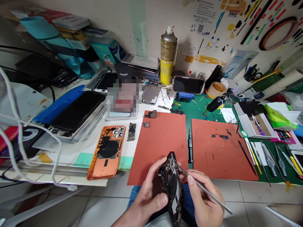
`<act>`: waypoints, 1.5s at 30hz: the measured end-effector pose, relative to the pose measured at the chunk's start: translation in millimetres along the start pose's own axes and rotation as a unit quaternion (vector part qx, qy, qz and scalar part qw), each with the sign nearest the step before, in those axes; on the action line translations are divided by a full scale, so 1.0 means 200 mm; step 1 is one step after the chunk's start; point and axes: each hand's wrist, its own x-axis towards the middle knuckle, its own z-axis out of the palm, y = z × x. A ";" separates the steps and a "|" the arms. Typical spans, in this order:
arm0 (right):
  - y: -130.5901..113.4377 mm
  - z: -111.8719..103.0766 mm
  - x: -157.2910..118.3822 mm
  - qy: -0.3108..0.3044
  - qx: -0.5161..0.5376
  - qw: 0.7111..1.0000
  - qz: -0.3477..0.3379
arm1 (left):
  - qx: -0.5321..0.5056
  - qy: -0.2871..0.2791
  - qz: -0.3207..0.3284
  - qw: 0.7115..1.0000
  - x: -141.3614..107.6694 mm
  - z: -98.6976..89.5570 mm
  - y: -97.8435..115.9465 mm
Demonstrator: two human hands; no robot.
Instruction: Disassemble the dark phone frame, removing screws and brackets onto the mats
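Note:
My left hand point(152, 195) is closed around the edge of an opened dark phone housing point(174, 189), held tilted on its side in front of the mat's near edge. Camera openings and small inner parts show in the housing. My right hand point(205, 197) grips a slim silver metal tool point(209, 194), its tip against or close to the upper part of the housing; whether it has one prong or two cannot be made out. On the left, an orange phone back housing point(109, 171) lies near the desk edge, with a logic board point(131, 131) beside it.
A red-brown mat point(163, 142) bears camera modules point(151, 114); a second mat point(224, 157) holds small parts. Between them lies a screwdriver point(190, 146). Tweezers and other tools point(267, 159) line the right. Behind stand a spray can point(168, 56) and a propped phone point(188, 84). White cables point(56, 157) hang left.

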 end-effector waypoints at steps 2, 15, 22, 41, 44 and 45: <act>0.00 0.00 0.00 -0.002 -0.007 1.000 -0.012 | 0.004 0.015 -0.007 1.000 0.00 0.02 0.01; -0.04 0.04 -0.05 0.032 -0.079 0.995 -0.061 | 0.030 0.056 -0.004 0.998 -0.04 0.10 0.01; -0.06 0.02 -0.03 0.014 -0.094 0.991 -0.097 | 0.036 0.073 0.005 0.997 -0.05 0.12 -0.01; 0.09 -0.06 0.05 -0.096 0.101 0.989 0.058 | -0.028 0.056 0.023 0.998 -0.02 -0.03 -0.08; 0.13 -0.07 0.05 -0.110 0.127 0.982 0.083 | -0.040 0.077 0.000 0.996 0.00 0.01 -0.02; 0.15 -0.07 0.05 -0.115 0.135 0.980 0.093 | -0.041 0.085 -0.009 0.996 0.00 0.03 -0.01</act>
